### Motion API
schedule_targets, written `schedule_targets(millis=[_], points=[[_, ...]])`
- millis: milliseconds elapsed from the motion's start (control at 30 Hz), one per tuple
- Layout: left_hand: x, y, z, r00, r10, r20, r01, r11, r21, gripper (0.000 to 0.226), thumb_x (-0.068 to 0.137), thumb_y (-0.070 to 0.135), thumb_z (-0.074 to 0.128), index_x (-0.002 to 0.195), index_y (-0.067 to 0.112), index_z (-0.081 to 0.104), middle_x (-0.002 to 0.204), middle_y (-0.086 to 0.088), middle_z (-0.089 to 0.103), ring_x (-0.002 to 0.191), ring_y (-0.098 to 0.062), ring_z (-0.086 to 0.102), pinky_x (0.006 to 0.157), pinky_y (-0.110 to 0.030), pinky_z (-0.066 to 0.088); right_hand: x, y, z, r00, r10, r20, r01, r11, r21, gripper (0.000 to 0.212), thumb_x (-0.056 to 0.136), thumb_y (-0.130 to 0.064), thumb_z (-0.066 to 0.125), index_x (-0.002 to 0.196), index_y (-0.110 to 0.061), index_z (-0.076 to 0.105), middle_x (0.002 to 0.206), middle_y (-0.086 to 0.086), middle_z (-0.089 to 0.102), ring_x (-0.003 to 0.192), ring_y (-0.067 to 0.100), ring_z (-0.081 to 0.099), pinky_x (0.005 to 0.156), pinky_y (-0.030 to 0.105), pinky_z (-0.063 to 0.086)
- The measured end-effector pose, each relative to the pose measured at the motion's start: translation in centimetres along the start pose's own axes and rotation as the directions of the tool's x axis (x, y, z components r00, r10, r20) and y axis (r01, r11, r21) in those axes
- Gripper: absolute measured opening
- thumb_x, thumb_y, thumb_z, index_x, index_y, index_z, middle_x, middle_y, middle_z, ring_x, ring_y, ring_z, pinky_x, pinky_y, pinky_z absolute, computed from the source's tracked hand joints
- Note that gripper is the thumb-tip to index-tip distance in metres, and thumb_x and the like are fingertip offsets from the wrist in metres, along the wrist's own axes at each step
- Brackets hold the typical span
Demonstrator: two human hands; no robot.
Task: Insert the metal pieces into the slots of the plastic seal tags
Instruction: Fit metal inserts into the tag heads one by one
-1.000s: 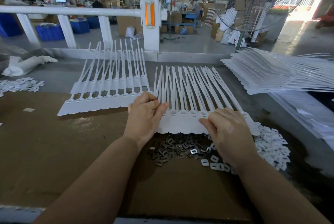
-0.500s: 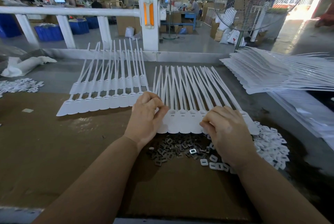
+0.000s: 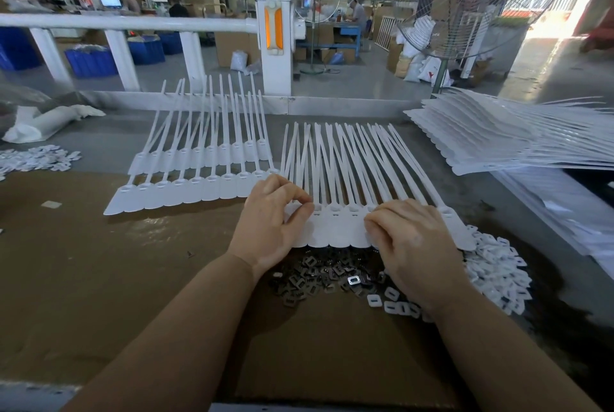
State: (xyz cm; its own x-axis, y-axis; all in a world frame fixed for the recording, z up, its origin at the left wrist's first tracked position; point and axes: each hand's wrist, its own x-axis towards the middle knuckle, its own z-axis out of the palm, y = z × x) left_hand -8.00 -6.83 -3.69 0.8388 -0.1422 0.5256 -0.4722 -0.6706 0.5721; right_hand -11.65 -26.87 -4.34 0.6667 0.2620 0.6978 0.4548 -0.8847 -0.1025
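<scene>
A row of white plastic seal tags [image 3: 342, 225] lies side by side on the brown table, straps fanning away from me. My left hand [image 3: 270, 222] rests on the row's left end, fingers curled, its fingertips pinched together at a tag's slot; what they hold is hidden. My right hand [image 3: 407, 238] sits curled over the tags at the row's right part. A pile of small dark metal pieces [image 3: 327, 275] lies just below the tags, between my wrists.
Two more rows of white tags [image 3: 199, 185] lie to the left. A tall stack of tags [image 3: 505, 142] sits at the right. White plastic caps [image 3: 498, 272] are heaped at the right, others [image 3: 36, 157] at far left. A white railing [image 3: 133, 24] borders the table.
My right hand has slid left along the tag row and curled tighter. The fingers of my left hand have drawn together at the leftmost tags.
</scene>
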Motion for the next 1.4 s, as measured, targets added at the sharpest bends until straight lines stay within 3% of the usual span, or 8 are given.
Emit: schedule_targets(millis=[367,800,967,1100,1200,1267,1333,1400], points=[[0.6,0.3,-0.2,0.994,-0.11,-0.017,0.109,0.994,-0.015,0.011,0.091,0.023,0.059,0.099,0.019,0.064,0.097,0.009,0.049,0.098,-0.012,0.048,0.084,-0.019,0.037,0.0,-0.1,0.0,0.998,-0.007,0.064,0.009,0.999,-0.041,0.032,0.092,-0.027,0.042,0.082,-0.014,0.07,0.084,-0.002,0.068,0.082,0.017,0.063,0.082,0.03,0.038],[-3.5,1.1,-3.9,0.941,-0.333,0.061,0.321,0.934,0.157,0.014,0.089,0.024,0.061,0.103,0.027,0.059,0.085,0.018,0.057,0.078,0.001,0.055,0.068,-0.01,0.042,0.0,-0.2,0.0,0.996,-0.007,0.09,0.01,0.999,-0.037,0.037,0.093,-0.03,0.037,0.081,-0.015,0.068,0.083,-0.004,0.067,0.082,0.017,0.062,0.08,0.033,0.04],[-6.4,1.0,-5.7,0.93,-0.364,-0.059,0.357,0.846,0.396,0.031,0.091,0.021,0.056,0.122,0.019,0.059,0.116,0.005,0.06,0.104,-0.013,0.055,0.091,-0.024,0.042,0.0,-0.3,0.2,0.998,-0.019,0.067,0.022,0.999,-0.037,0.036,0.093,-0.029,0.037,0.08,-0.015,0.068,0.082,-0.003,0.067,0.08,0.017,0.062,0.078,0.034,0.042],[-7.4,0.8,-6.0,0.879,-0.474,-0.048,0.421,0.723,0.547,0.043,0.097,0.013,0.042,0.14,0.013,0.04,0.144,-0.001,0.044,0.128,-0.017,0.046,0.103,-0.028,0.037,0.0,-0.2,0.3,0.998,-0.017,0.056,0.02,0.998,-0.052,0.037,0.093,-0.03,0.037,0.079,-0.014,0.068,0.081,-0.002,0.067,0.079,0.017,0.061,0.078,0.031,0.038],[-7.3,0.7,-6.0,0.881,-0.472,-0.016,0.385,0.697,0.605,0.036,0.096,0.007,0.038,0.128,0.018,0.049,0.119,0.003,0.058,0.094,-0.009,0.056,0.079,-0.021,0.044,0.0,-0.2,0.3,0.999,-0.016,0.047,0.018,0.999,-0.048,0.037,0.093,-0.029,0.037,0.079,-0.014,0.067,0.081,-0.002,0.066,0.079,0.018,0.061,0.078,0.031,0.039],[-7.2,0.9,-6.2,0.887,-0.461,-0.002,0.35,0.671,0.654,0.031,0.095,0.006,0.035,0.112,0.022,0.057,0.085,0.009,0.052,0.062,-0.002,0.041,0.053,-0.017,0.033,0.0,-0.2,0.3,0.999,-0.016,0.046,0.018,0.999,-0.045,0.036,0.093,-0.029,0.037,0.079,-0.014,0.067,0.082,-0.002,0.066,0.08,0.017,0.06,0.078,0.03,0.039],[-7.1,0.8,-6.3,0.887,-0.461,-0.004,0.343,0.655,0.673,0.032,0.095,0.007,0.036,0.106,0.024,0.06,0.08,0.01,0.052,0.059,-0.002,0.041,0.051,-0.016,0.031,0.0,-0.2,0.4,0.999,-0.016,0.046,0.018,0.999,-0.044,0.036,0.093,-0.029,0.038,0.079,-0.014,0.067,0.082,-0.002,0.066,0.08,0.017,0.06,0.078,0.03,0.039],[-7.0,0.8,-6.5,0.899,-0.438,-0.014,0.341,0.681,0.648,0.034,0.094,0.006,0.04,0.108,0.028,0.062,0.096,0.008,0.064,0.075,-0.007,0.056,0.063,-0.017,0.043,0.0,-0.2,0.4,0.999,-0.013,0.042,0.015,0.999,-0.042,0.035,0.093,-0.029,0.038,0.08,-0.014,0.067,0.082,-0.002,0.066,0.08,0.017,0.06,0.078,0.031,0.041]])
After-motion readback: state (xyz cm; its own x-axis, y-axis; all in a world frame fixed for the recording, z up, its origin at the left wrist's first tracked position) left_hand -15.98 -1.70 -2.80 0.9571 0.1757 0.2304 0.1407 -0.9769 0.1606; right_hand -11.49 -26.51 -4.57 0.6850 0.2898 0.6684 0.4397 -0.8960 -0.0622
